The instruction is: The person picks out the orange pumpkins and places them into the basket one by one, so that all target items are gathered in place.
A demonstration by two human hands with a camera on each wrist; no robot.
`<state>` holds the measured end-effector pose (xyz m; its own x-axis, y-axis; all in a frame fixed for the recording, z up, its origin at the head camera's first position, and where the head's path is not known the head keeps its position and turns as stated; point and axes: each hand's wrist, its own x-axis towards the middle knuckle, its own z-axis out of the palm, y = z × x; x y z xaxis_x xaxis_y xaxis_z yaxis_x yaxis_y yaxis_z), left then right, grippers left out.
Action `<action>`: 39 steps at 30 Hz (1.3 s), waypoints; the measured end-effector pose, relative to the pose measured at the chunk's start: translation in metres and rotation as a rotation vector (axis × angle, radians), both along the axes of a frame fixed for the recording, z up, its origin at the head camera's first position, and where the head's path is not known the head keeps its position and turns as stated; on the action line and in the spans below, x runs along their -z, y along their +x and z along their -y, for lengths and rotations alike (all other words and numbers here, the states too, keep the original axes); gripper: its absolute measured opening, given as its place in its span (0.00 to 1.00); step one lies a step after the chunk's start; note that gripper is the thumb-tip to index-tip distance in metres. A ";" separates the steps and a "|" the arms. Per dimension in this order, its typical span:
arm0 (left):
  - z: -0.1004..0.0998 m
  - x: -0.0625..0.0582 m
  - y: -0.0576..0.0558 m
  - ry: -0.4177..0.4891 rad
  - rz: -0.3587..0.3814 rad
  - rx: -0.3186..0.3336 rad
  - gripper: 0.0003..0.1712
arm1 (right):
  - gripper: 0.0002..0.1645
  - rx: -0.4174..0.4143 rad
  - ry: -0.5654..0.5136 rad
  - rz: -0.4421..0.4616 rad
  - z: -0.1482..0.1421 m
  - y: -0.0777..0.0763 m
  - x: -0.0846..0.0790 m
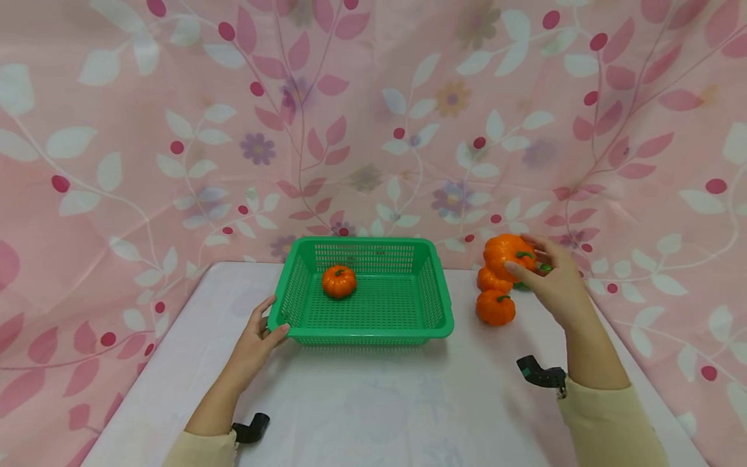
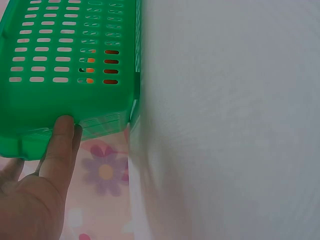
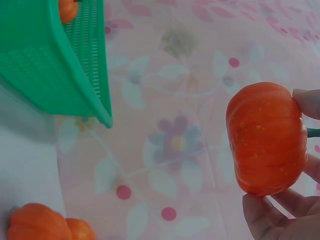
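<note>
Four pumpkins [image 1: 502, 254]: one in right fingers [image 3: 264, 216], one in basket [image 1: 362, 333], two on table [image 1: 373, 402]

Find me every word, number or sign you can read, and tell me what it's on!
There are none I can read.
Green basket: no lettering that I can see.
Orange pumpkin in the right hand: none seen.
Pink cloth: printed flowers, leaves and berries, not letters.
Black gadgets at the wrists: too small to tell.

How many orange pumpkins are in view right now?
4: one pumpkin in the green basket, one held in the right hand, two on the table near that hand. Others could be hidden behind them.
</note>
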<state>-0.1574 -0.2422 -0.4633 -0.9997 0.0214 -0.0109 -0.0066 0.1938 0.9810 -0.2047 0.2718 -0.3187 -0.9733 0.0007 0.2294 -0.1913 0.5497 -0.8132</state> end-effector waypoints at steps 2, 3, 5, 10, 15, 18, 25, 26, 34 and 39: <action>0.000 0.001 -0.001 -0.003 0.002 0.000 0.45 | 0.42 -0.010 -0.009 -0.011 0.004 0.001 -0.001; 0.000 0.001 -0.001 -0.007 0.003 -0.001 0.45 | 0.42 -0.013 -0.009 -0.018 0.006 0.001 -0.002; 0.000 0.001 -0.001 -0.014 0.001 -0.001 0.45 | 0.41 -0.015 0.001 -0.027 0.009 0.002 -0.003; 0.000 -0.001 0.000 -0.016 0.002 0.000 0.45 | 0.41 -0.049 0.001 -0.051 0.018 0.005 -0.002; 0.000 -0.001 0.000 -0.010 0.001 0.003 0.45 | 0.40 -0.083 -0.018 -0.072 0.028 0.006 -0.001; 0.000 0.000 0.000 -0.015 0.006 0.005 0.45 | 0.39 -0.090 -0.028 -0.062 0.033 0.005 -0.001; 0.001 0.002 0.000 -0.024 -0.007 0.007 0.45 | 0.40 -0.122 -0.041 -0.056 0.046 0.004 0.000; 0.001 0.003 0.000 -0.024 -0.008 0.006 0.45 | 0.40 -0.128 -0.047 -0.048 0.048 0.004 0.001; 0.002 0.005 -0.001 -0.018 -0.012 0.006 0.45 | 0.40 -0.201 -0.076 -0.033 0.064 0.001 0.006; 0.002 0.004 -0.001 -0.015 -0.013 0.005 0.45 | 0.38 -0.242 -0.102 -0.052 0.073 -0.001 0.012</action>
